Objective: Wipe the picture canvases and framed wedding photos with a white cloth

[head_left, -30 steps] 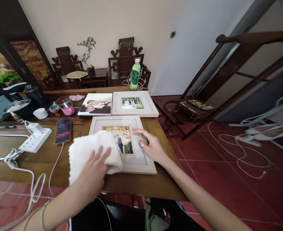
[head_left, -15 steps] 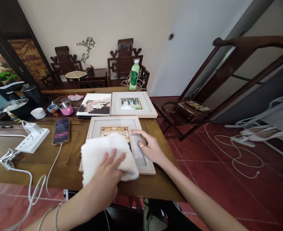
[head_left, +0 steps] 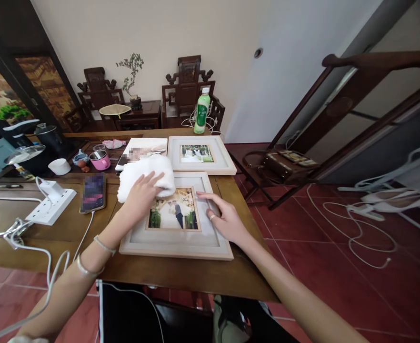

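A pale wooden picture frame (head_left: 181, 243) with a photo in its middle lies flat on the brown wooden table (head_left: 181, 274) in front of me. My left hand (head_left: 141, 196) presses a white fluffy cloth (head_left: 144, 172) onto the frame's far left corner, fingers spread flat on the cloth. My right hand (head_left: 224, 216), a ring on one finger, lies open and flat on the frame's right side.
Behind lie a second framed photo (head_left: 200, 154) and an unframed print (head_left: 138, 151). A phone (head_left: 93, 192) on a cable, a white power strip (head_left: 51, 206), a pink pot (head_left: 100, 161) and a white cup (head_left: 59, 166) sit to the left. A green bottle (head_left: 202, 110) stands at the far edge.
My left hand has swept the cloth from the frame's near left part up to its far left corner, uncovering the photo. My right hand has stayed on the frame.
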A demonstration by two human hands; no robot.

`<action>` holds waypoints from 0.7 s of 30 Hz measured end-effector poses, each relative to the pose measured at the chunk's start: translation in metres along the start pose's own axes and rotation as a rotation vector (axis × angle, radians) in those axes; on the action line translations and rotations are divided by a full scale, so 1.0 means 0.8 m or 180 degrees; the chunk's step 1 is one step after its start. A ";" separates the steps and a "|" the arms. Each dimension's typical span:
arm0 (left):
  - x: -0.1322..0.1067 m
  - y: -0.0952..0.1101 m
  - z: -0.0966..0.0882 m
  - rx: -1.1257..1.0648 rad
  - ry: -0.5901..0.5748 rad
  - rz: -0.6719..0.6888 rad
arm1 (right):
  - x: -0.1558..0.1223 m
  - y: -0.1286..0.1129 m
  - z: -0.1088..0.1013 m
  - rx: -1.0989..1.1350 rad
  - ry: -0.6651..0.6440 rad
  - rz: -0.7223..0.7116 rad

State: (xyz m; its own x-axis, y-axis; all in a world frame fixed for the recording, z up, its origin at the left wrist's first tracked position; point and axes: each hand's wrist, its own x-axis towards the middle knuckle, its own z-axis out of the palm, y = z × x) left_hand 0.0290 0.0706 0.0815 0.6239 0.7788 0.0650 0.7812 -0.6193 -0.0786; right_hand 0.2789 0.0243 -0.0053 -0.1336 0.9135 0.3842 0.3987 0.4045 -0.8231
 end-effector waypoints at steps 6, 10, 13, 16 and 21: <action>-0.026 0.002 0.014 -0.0359 -0.0590 0.0093 | 0.000 -0.002 0.001 0.0010 0.0010 0.0065; -0.081 0.039 -0.020 -0.0742 -0.1110 0.0026 | 0.000 -0.001 0.002 -0.0002 0.0043 0.0063; -0.117 0.062 -0.038 -0.1101 -0.1185 0.0161 | 0.000 -0.001 0.002 0.0013 0.0067 0.0082; -0.124 0.074 -0.038 -0.1378 -0.1118 0.0383 | 0.000 -0.002 0.002 0.0012 0.0073 0.0090; -0.072 0.068 -0.008 -0.1066 -0.0910 0.0243 | 0.000 -0.003 0.002 -0.0012 0.0025 0.0060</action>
State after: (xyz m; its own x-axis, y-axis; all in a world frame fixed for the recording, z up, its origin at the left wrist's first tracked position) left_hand 0.0358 -0.0084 0.0800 0.6859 0.6967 -0.2100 0.7263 -0.6375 0.2572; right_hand 0.2768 0.0232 -0.0040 -0.1191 0.9206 0.3720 0.4045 0.3871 -0.8286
